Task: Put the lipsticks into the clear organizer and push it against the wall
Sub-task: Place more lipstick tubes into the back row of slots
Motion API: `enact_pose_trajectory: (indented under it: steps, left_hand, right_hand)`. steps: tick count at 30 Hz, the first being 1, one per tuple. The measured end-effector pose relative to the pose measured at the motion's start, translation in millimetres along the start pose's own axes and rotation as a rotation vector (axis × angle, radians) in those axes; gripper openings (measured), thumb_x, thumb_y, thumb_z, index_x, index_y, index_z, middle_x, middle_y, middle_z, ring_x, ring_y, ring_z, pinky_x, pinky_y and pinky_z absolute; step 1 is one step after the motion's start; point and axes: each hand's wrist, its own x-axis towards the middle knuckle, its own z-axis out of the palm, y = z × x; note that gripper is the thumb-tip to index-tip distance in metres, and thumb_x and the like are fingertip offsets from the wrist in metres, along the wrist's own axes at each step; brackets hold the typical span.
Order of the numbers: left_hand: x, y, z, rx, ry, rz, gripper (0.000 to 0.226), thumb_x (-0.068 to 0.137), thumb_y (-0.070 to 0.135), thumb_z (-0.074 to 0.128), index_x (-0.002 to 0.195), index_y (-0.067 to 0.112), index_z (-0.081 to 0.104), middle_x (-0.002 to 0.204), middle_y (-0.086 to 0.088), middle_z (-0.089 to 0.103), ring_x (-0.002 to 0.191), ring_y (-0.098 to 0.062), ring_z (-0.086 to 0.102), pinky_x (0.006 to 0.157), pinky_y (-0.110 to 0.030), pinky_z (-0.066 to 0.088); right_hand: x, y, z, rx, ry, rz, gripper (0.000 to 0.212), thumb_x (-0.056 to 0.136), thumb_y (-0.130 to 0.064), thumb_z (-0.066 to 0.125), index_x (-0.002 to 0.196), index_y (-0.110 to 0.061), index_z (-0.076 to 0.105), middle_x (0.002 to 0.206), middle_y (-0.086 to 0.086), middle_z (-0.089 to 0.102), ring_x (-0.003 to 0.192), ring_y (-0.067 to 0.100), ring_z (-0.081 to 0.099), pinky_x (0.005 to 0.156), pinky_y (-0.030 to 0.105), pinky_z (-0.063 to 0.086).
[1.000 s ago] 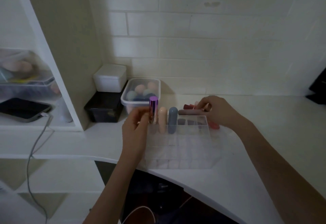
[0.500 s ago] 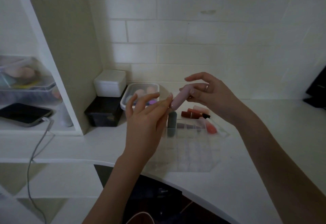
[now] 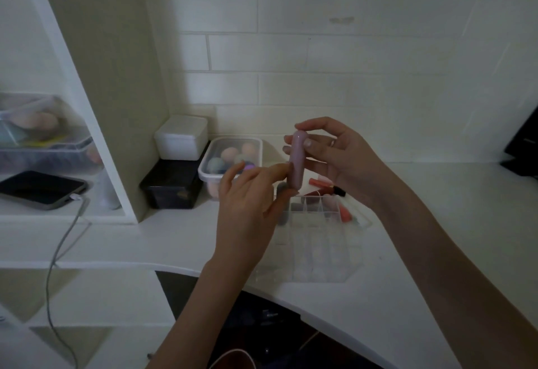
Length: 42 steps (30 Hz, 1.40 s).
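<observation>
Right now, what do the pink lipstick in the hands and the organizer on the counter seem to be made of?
Pink lipstick: probably plastic with a smooth, glossy finish; a soft highlight runs along its rounded body. It could be coated metal; the dim light leaves that open.

Organizer: clear hard plastic, likely acrylic; the white counter shows through its walls and thin dividers.

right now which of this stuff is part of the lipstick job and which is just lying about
Part of the job:
- pink lipstick, held upright between left hand and right hand
- clear organizer
- loose lipsticks behind it on the counter

Just lying about:
- sponge tub
- white box on black box
- phone charging on the shelf
</observation>
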Motion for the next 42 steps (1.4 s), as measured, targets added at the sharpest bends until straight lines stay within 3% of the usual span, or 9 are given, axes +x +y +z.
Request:
enact_pose_trajectory:
  steps: [7,14,17,19,22,26,32,35,42]
  left_hand:
    - [-1,-1,2,-0.003,-0.004,-0.025,0.03,0.08,0.023,0.059,0.109,0.02,0.05,0.094,-0.008,0.071,0.098,-0.012,0.051,0.097,-0.034,0.033]
    - [-19,-11,-8,-0.085,0.1,-0.155,0.028,0.092,0.033,0.047,0.112,0.013,0.05,0.106,-0.004,0.059,0.097,-0.01,0.052,0.088,-0.011,0.037]
    - [-28,-18,-11,-0.132,0.254,-0.199,0.02,0.09,0.013,0.042,0.109,0.011,0.047,0.108,-0.006,0.051,0.102,-0.014,0.051,0.091,-0.015,0.039]
    - [-29,-24,-10,-0.164,0.284,-0.255,0.023,0.086,0.005,0.041,0.107,0.011,0.048,0.108,-0.009,0.052,0.099,-0.016,0.052,0.09,-0.019,0.041]
    - [-26,-34,-9,-0.322,0.222,-0.512,0.023,0.087,0.0,0.045,0.101,0.018,0.049,0.099,-0.001,0.059,0.087,-0.007,0.06,0.081,-0.017,0.048]
    - [-30,-51,0,-0.541,0.065,-0.742,0.023,0.088,-0.002,0.046,0.095,0.015,0.06,0.087,0.013,0.066,0.085,-0.009,0.064,0.073,-0.022,0.053]
    - [-31,-56,3,-0.685,-0.069,-0.742,0.026,0.089,0.006,0.044,0.089,0.02,0.066,0.089,0.003,0.068,0.084,-0.009,0.063,0.07,-0.019,0.051]
    - [-33,-59,6,-0.67,-0.165,-0.743,0.024,0.082,0.018,0.043,0.085,0.025,0.067,0.086,0.01,0.068,0.087,-0.013,0.062,0.076,-0.026,0.051]
    - [-35,-62,8,-0.718,-0.221,-0.745,0.026,0.08,0.02,0.04,0.077,0.02,0.066,0.079,0.006,0.067,0.082,-0.016,0.06,0.076,-0.027,0.049]
  right_hand:
    - [-1,0,2,0.028,-0.065,-0.008,0.026,0.09,0.0,0.048,0.11,-0.011,0.061,0.105,0.009,0.071,0.103,0.024,0.068,0.089,0.034,0.056]
    - [-5,-5,-10,-0.416,-0.019,-0.011,0.027,0.09,0.002,0.052,0.11,-0.009,0.066,0.105,0.009,0.072,0.101,0.016,0.069,0.088,0.03,0.056]
    - [-7,-4,-13,-0.592,-0.07,0.016,0.024,0.087,-0.003,0.059,0.105,-0.013,0.069,0.101,0.007,0.074,0.1,0.016,0.069,0.091,0.034,0.054]
    - [-7,-2,-11,-0.663,-0.106,0.011,0.021,0.086,-0.002,0.06,0.103,-0.011,0.069,0.1,0.006,0.073,0.093,0.01,0.07,0.082,0.02,0.053]
    - [-7,1,-10,-0.766,-0.205,0.037,0.018,0.085,-0.003,0.062,0.1,-0.011,0.068,0.098,0.001,0.072,0.089,0.004,0.067,0.077,0.012,0.05]
    - [-3,14,-17,-0.774,-0.266,0.177,0.016,0.085,-0.006,0.063,0.099,-0.013,0.065,0.095,0.0,0.073,0.09,0.008,0.067,0.088,0.03,0.055]
    - [1,13,-34,-0.749,-0.087,0.106,0.019,0.091,-0.005,0.055,0.098,-0.014,0.07,0.101,-0.001,0.072,0.092,0.002,0.067,0.079,0.014,0.052]
    - [5,25,-56,-1.096,0.104,0.035,0.026,0.085,-0.003,0.059,0.083,-0.025,0.072,0.082,-0.009,0.07,0.076,0.008,0.063,0.065,0.006,0.042]
    - [0,43,-67,-1.247,-0.067,0.169,0.011,0.08,-0.019,0.072,0.09,-0.018,0.075,0.075,-0.018,0.048,0.07,-0.015,0.05,0.067,-0.003,0.034]
